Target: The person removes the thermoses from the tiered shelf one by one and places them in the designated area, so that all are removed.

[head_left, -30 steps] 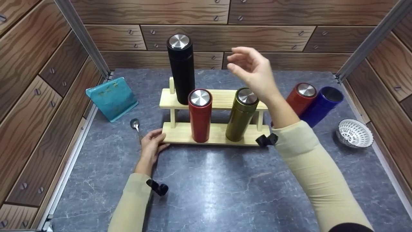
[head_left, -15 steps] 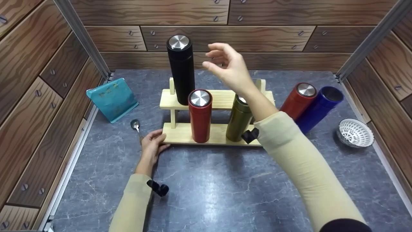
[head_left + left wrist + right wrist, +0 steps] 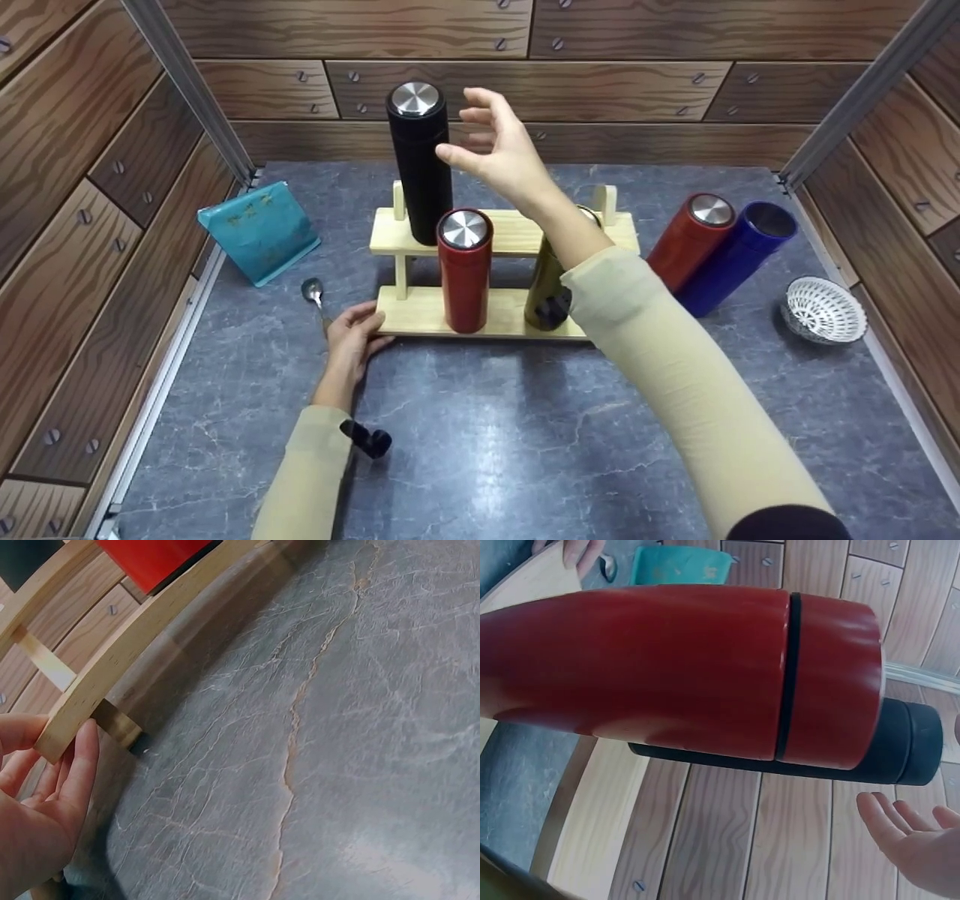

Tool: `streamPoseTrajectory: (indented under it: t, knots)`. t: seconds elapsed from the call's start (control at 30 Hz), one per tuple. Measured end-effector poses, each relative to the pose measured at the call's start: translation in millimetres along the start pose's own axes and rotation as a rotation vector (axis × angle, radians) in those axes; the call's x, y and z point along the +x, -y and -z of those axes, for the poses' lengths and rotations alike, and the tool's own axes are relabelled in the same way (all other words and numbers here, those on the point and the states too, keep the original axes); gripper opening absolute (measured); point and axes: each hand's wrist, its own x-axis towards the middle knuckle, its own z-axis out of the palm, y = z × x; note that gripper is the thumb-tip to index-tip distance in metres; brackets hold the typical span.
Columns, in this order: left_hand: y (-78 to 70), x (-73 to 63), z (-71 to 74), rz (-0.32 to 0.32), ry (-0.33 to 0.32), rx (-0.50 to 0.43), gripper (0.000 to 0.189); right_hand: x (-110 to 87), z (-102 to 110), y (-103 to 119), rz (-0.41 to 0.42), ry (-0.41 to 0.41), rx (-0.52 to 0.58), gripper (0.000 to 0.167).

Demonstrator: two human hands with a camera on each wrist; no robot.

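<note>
A two-tier wooden rack (image 3: pixel 510 234) stands on the grey table. The left hand (image 3: pixel 351 337) pinches the left end of its lower shelf; in the left wrist view the thumb lies above the board, fingers under it. A tall black thermos (image 3: pixel 426 172) is upright on the upper shelf. Beside its upper part the right hand (image 3: pixel 499 146) is raised, fingers spread in a loose curve with nothing between them. On the lower shelf stand a red thermos (image 3: pixel 465 281) and an olive-green thermos (image 3: pixel 546 289), the latter partly hidden by the right forearm.
Right of the rack, another red thermos (image 3: pixel 686 244) and a blue thermos (image 3: pixel 739 259) stand close together. A white woven basket (image 3: pixel 825 304) is at the far right. A teal pouch (image 3: pixel 262 232) and a spoon (image 3: pixel 315 291) lie to the left.
The right hand has travelled left above the rack, from over the green thermos to the black thermos. The left hand has kept its grip on the shelf.
</note>
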Motion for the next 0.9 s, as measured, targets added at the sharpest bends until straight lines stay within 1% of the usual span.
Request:
streamPoseTrajectory:
  t: [0.17,0.33,0.47,0.6,0.77,0.9]
  knots:
    - [-1.9,0.4,1.8,-0.005,0.003,0.0,0.036,7.3,-5,-4,-0.027,-0.009,-0.033,0.075]
    - [-3.2,-0.5,4.6,-0.004,0.0,0.006,0.037,13.8,-11,-6,-0.052,-0.005,-0.023,0.08]
    - [-2.2,-1.7,5.2,-0.003,-0.002,0.013,0.037,19.7,-14,-9,-0.068,0.002,0.01,0.081]
    - [0.1,-2.3,4.3,0.002,0.0,0.017,0.037,23.2,-17,-12,-0.054,0.0,0.057,0.078]
    - [0.9,-1.3,1.7,-0.018,0.005,0.011,0.036,27.0,-20,-12,-0.045,0.0,0.077,0.078]
    - [0.5,-1.3,0.0,-0.02,0.003,0.007,0.035,30.7,-22,-13,-0.061,0.01,0.083,0.078]
